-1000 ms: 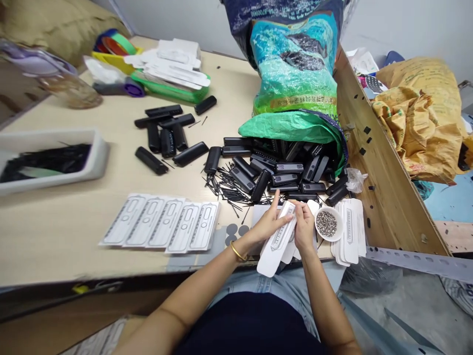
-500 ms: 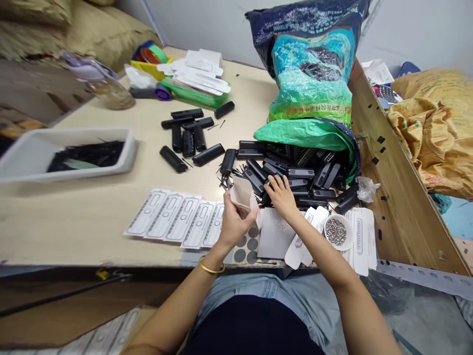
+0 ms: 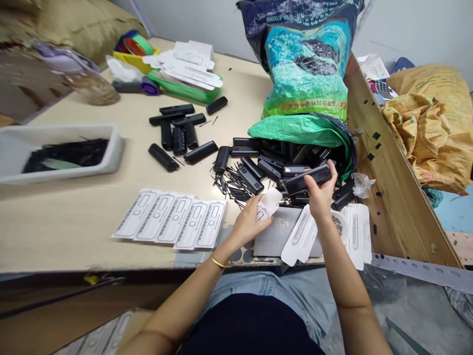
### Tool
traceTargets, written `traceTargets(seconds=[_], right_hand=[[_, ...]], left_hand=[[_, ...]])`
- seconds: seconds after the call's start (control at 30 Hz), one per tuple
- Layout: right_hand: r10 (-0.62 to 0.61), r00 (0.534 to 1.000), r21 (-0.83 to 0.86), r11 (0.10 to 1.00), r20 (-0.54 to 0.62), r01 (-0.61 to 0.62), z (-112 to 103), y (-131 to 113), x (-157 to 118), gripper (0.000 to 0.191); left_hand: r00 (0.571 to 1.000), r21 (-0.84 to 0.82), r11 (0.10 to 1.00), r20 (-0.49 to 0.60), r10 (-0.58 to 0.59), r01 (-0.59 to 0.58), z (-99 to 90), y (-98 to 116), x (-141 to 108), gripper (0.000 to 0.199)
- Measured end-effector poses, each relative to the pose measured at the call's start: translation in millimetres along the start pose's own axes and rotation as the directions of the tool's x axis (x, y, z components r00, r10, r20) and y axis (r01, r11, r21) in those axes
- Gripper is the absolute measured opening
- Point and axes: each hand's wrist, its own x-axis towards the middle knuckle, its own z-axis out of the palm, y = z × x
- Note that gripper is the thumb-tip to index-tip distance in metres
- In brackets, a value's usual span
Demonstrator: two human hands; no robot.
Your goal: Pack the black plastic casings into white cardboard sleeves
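My left hand is closed around a small white printed paper packet, whose upper end stands open. In my right hand is a black oblong plastic case, tilted and raised over the pile, its near end pointing at the packet. Beneath lie several similar black cases and a heap of thin black pins. A white sheet with tiny bits on it is below the packet. Printed white cards lie beside my right wrist, which partly hides a bowl of small metal pieces.
A green-mouthed sack spills black cases. Five-sided views aside, several printed packets lie in a row at left, near a white tray of black strips. Behind stands a green basket of white cards. A wooden board walls the right side.
My right hand has lifted a black case from the pile and moved right with it. My left hand has shifted right and lower, tilting the packet. The view has moved slightly.
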Motion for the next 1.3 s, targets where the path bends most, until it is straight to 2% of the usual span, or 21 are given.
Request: traceTargets(seconds=[0.07, 0.17, 0.23, 0.27, 0.33, 0.4, 0.47, 0.57, 0.7, 0.77, 0.8, 0.83, 0.9, 0.93, 0.97, 1.0, 1.07, 1.13, 1.2, 1.23, 1.3], right_hand=[[-0.014, 0.998, -0.083, 0.996, 0.069, 0.020, 9, -3, -17, 0.065], [-0.060, 0.949, -0.240, 0.961, 0.310, 0.139, 18, 1, -30, 0.025], [-0.048, 0.918, -0.359, 0.911, 0.394, 0.202, 17, 10, -26, 0.029], [-0.008, 0.902, -0.459, 0.859, 0.431, 0.227, 16, 17, -22, 0.033], [0.134, 0.844, -0.667, 0.681, 0.520, 0.303, 14, 33, -14, 0.032], [0.271, 0.761, -0.757, 0.514, 0.590, 0.404, 16, 50, -11, 0.025], [0.314, 0.715, -0.755, 0.474, 0.625, 0.453, 21, 64, -12, 0.020], [0.308, 0.701, -0.739, 0.491, 0.643, 0.462, 25, 75, -12, 0.013], [0.285, 0.752, -0.759, 0.509, 0.594, 0.406, 9, 74, -1, 0.008], [0.250, 0.826, -0.769, 0.563, 0.506, 0.301, -8, 67, 3, 0.011], [0.212, 0.877, -0.732, 0.650, 0.431, 0.203, -17, 60, 3, 0.014], [0.171, 0.925, -0.634, 0.768, 0.340, 0.092, -25, 52, 2, 0.020], [0.109, 0.984, -0.259, 0.963, 0.142, -0.069, -36, 32, -5, 0.037], [0.088, 0.994, -0.070, 0.994, 0.071, -0.083, -39, 20, -10, 0.044], [0.064, 0.998, 0.042, 0.997, 0.023, -0.065, -39, 9, -15, 0.045], [0.036, 0.999, 0.077, 0.996, -0.013, -0.035, -37, -1, -20, 0.040], [-0.042, 0.999, -0.049, 0.998, -0.007, 0.041, -30, -15, -29, 0.022], [-0.113, 0.990, -0.271, 0.953, 0.084, 0.132, -24, -20, -36, 0.010], [-0.134, 0.985, -0.408, 0.897, 0.110, 0.168, -23, -17, -40, 0.014], [-0.122, 0.989, -0.414, 0.899, 0.079, 0.144, -25, -13, -42, 0.019], [-0.023, 0.999, -0.318, 0.947, 0.038, 0.034, -27, -4, -43, 0.030]], left_hand=[[0.994, -0.005, 0.994, -0.015, 0.107, -0.107, 2.8, 9, 4, 0.063], [0.985, -0.062, 0.985, -0.066, 0.159, -0.163, -0.1, 15, 7, 0.059], [0.989, -0.135, 0.985, -0.114, 0.093, -0.108, -4.9, 13, 5, 0.058], [0.989, -0.175, 0.982, -0.142, 0.051, -0.076, -7.3, 11, 3, 0.059], [0.979, -0.237, 0.971, -0.202, -0.013, -0.036, -10.1, 7, -2, 0.062], [0.970, -0.265, 0.963, -0.241, -0.025, -0.041, -8.9, 5, -6, 0.064], [0.968, -0.269, 0.960, -0.252, 0.008, -0.078, -3.3, 6, -6, 0.065], [0.965, -0.266, 0.954, -0.252, 0.068, -0.137, 9.6, 9, -2, 0.065], [0.967, -0.216, 0.964, -0.230, 0.107, -0.158, 23.6, 13, 6, 0.064], [0.969, -0.184, 0.969, -0.211, 0.125, -0.165, 27.5, 15, 8, 0.064], [0.970, -0.172, 0.970, -0.201, 0.137, -0.172, 29.1, 17, 9, 0.064], [0.970, -0.162, 0.970, -0.192, 0.150, -0.182, 30.7, 18, 9, 0.065], [0.969, -0.154, 0.966, -0.171, 0.178, -0.205, 34.8, 23, 10, 0.065], [0.969, -0.158, 0.964, -0.154, 0.191, -0.215, 37.4, 25, 10, 0.065], [0.970, -0.168, 0.960, -0.136, 0.203, -0.224, 40.3, 28, 10, 0.065], [0.970, -0.184, 0.955, -0.117, 0.213, -0.232, 43.4, 31, 9, 0.065], [0.969, -0.225, 0.943, -0.089, 0.229, -0.243, 49.3, 35, 9, 0.065], [0.967, -0.263, 0.930, -0.077, 0.245, -0.256, 53.3, 37, 8, 0.066], [0.964, -0.292, 0.919, -0.080, 0.252, -0.265, 55.2, 36, 7, 0.070], [0.963, -0.305, 0.913, -0.091, 0.253, -0.269, 55.5, 36, 6, 0.071], [0.958, -0.324, 0.902, -0.113, 0.262, -0.285, 56.3, 33, 4, 0.064]])
